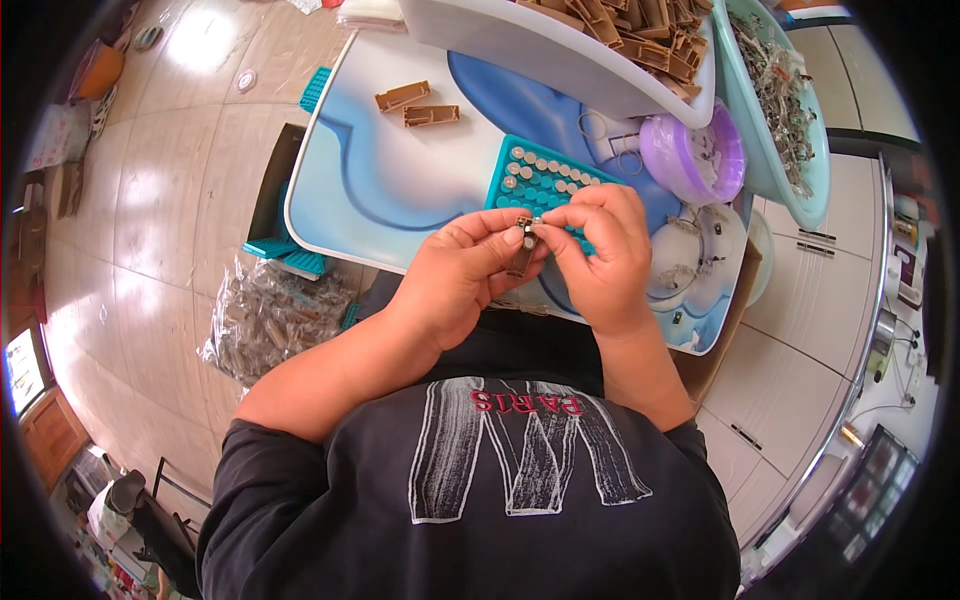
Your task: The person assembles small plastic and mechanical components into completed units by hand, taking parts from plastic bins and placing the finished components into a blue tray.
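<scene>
My left hand (452, 272) is closed around a small brown plastic casing (519, 264), held upright over the near edge of the table. A shiny, pale round bit shows near the casing's top end. With thumb and forefinger pinched at that end is my right hand (612, 262); a tiny whitish piece (538, 222) shows at its fingertips, too small to name. Just beyond both hands lies a teal tray (497, 183) with rows of small round silvery-white pieces, partly covered by my right hand. Two similar brown casings (402, 96) rest farther off on the table.
A white bin (470, 38) heaped with brown casings stands at the back. Beside it are a purple basket (657, 150) and a light teal basin (813, 185) of tangled wired parts. On the floor at left sits a clear plastic bag (270, 325) of brownish pieces.
</scene>
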`<act>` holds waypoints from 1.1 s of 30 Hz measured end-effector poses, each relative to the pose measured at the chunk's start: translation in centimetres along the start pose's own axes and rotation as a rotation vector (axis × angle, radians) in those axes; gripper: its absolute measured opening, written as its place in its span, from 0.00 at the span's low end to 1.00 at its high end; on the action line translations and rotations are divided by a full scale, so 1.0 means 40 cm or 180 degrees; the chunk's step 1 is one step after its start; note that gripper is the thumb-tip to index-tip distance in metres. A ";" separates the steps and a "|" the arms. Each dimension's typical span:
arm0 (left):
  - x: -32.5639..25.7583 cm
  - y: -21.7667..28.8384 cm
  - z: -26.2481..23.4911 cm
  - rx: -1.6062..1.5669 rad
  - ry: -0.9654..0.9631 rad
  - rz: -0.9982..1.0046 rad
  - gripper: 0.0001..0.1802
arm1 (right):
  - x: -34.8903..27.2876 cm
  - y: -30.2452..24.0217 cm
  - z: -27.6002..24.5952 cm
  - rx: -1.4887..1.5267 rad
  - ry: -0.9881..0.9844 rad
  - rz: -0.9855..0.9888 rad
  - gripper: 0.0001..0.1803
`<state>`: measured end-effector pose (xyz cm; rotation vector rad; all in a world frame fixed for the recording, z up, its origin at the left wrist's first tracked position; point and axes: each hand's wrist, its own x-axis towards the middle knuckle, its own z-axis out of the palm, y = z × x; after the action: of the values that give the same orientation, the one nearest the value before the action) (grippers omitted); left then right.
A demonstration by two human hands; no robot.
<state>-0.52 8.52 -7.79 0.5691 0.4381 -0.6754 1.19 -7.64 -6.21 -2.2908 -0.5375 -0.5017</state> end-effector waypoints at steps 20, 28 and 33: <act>0.001 0.002 -0.005 0.0002 0.0004 0.0005 0.12 | -0.016 -0.029 -0.013 -0.0140 -0.0288 -0.0237 0.11; 0.002 -0.001 -0.010 0.0074 0.0041 0.0026 0.12 | -0.030 -0.028 -0.004 -0.0183 -0.0482 -0.0277 0.11; 0.000 -0.004 -0.010 0.0042 -0.0062 0.0065 0.13 | -0.026 -0.017 -0.006 0.0023 -0.0101 -0.0140 0.09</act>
<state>-0.70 8.67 -8.15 0.5782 0.4093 -0.6643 -0.09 -7.60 -6.19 -2.2876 -0.6053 -0.4847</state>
